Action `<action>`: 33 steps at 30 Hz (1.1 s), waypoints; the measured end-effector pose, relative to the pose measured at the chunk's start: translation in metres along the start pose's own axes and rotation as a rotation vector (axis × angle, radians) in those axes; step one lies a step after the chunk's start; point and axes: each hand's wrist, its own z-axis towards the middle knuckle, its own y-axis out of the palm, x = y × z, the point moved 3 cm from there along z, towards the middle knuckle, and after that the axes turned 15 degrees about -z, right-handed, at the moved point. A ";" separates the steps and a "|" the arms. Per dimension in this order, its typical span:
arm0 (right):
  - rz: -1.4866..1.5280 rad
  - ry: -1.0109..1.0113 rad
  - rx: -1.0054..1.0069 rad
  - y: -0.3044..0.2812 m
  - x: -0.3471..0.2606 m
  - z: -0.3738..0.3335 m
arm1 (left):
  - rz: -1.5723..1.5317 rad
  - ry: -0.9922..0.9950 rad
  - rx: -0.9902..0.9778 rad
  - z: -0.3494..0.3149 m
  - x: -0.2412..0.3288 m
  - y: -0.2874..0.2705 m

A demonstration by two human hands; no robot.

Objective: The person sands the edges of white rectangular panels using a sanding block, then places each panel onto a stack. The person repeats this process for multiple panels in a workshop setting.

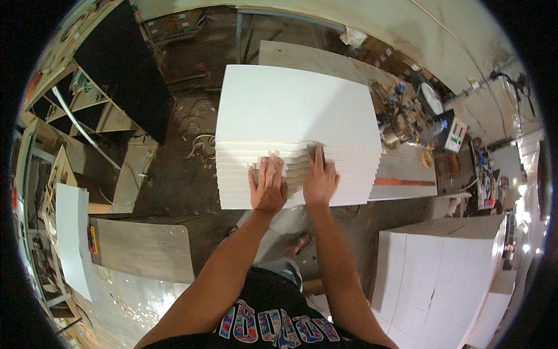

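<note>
We look down on a stack of white boards (290, 110), big and square in the middle of the scene, its near edges stepped like stairs. To the right, near us, stands a white cabinet (442, 273); behind the stack a long workbench (407, 168) runs off right, its far end cluttered with tools. Left and near lies a grey panel (139, 250) on the dusty floor. Our left hand (267, 186) lies flat, fingers spread, on the stepped edges. Our right hand (319, 177) presses beside it, open, fingertips reaching the upper boards.
</note>
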 end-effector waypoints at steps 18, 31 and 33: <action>0.460 0.976 -0.188 0.064 0.318 -0.186 | 0.170 0.029 0.056 -0.002 0.006 0.020; -0.134 0.628 0.055 0.042 0.564 0.153 | 0.231 0.139 0.182 0.003 0.030 0.023; -0.154 0.607 0.055 0.045 0.573 0.174 | 0.217 0.128 0.139 0.003 0.029 0.024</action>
